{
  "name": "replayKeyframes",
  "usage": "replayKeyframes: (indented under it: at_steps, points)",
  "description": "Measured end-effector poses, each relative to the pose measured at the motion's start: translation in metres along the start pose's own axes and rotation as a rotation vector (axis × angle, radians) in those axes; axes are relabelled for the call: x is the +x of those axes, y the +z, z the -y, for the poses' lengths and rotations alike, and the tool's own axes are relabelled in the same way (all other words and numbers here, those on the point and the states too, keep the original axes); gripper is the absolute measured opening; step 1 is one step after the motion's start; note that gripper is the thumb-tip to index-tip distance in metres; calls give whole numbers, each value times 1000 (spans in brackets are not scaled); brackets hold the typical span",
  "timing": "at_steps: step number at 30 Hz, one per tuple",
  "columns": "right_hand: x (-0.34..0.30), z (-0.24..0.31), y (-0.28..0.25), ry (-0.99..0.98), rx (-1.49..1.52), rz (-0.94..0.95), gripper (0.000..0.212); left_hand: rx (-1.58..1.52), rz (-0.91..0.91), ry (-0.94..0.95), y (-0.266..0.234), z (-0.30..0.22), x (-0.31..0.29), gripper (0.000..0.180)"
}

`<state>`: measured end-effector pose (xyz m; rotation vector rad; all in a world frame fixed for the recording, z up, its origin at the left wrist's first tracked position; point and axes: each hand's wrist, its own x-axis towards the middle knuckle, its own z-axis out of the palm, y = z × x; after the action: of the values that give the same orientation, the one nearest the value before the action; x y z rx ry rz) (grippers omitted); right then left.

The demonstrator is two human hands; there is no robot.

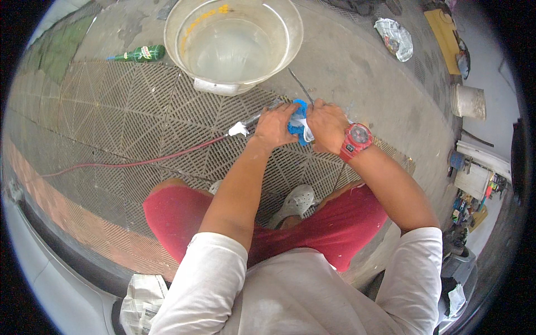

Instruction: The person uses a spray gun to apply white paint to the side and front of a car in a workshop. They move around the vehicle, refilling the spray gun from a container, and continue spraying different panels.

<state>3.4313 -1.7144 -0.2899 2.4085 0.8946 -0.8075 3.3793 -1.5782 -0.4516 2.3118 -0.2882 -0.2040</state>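
My left hand (274,126) and my right hand (328,125) are close together in front of me, fingers curled in on a small blue-and-white piece. Its blue part (300,106) has a rough, fuzzy edge, and a white band or cloth (307,132) shows in the middle. The fingers cover much of it, so its kind is unclear. Just left of my left hand is a grey metal tool (253,119) with a white wrapped joint (239,129) leading into a red hose (184,151). Whether the left hand touches this tool is hidden.
A large whitish bucket (207,85) with cloudy water stands ahead. Left of it lies a green bottle (146,53). A thin dark rod (301,85) reaches toward my right hand. Crumpled plastic (394,39) and a white bucket (469,102) are at right. Grid mats (128,111) cover the floor.
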Motion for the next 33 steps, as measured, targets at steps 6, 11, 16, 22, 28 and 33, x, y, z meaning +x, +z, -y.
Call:
replayKeyframes:
  at_steps: [6,11,16,22,28,33]
  points:
    - [2,-3,2,16,49,24,84,-62,82,-48,-2,0,3,99]
    - [-13,-20,13,14,222,-99,93,-24,3,0,-2,-1,2,94]
    - [-41,-43,38,-1,465,-359,98,-72,-13,3,-7,0,6,93]
    - [-39,-80,82,71,791,-619,97,-116,17,-42,-17,-2,14,92]
    - [56,-125,167,264,990,-917,101,-150,8,20,-17,-3,20,93]
    - [111,-118,174,497,990,-835,104,-91,19,18,-17,-5,21,91]
